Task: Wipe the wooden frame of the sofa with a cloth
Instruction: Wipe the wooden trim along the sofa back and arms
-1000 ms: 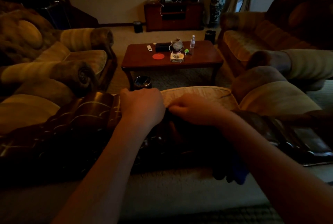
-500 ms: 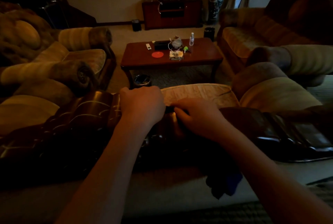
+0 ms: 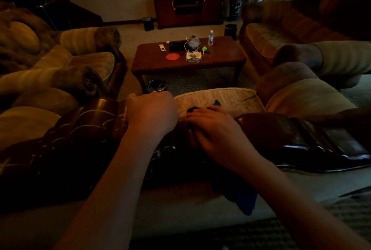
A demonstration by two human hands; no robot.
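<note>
The dark carved wooden frame (image 3: pixel 297 139) runs across the top of the sofa back, from lower left to right, glossy on the right part. My left hand (image 3: pixel 151 112) grips the top edge of the frame with curled fingers. My right hand (image 3: pixel 218 131) lies on the frame just right of it, pressing a blue cloth (image 3: pixel 246 199) against the wood. Part of the cloth hangs down the back below my right forearm, and blue bits (image 3: pixel 216 102) show past my fingertips.
Beyond the frame lies the sofa's pale seat cushion (image 3: pixel 230 99). A wooden coffee table (image 3: pixel 188 59) with a bottle, a red dish and small items stands ahead. Armchairs (image 3: pixel 66 65) flank the left, another sofa (image 3: pixel 291 34) the right. A small bin (image 3: pixel 156 87) sits by the table.
My right hand has opened out from a fist and slid forward over the frame's top, carrying the cloth so it now shows past the fingertips. My left hand keeps its grip.
</note>
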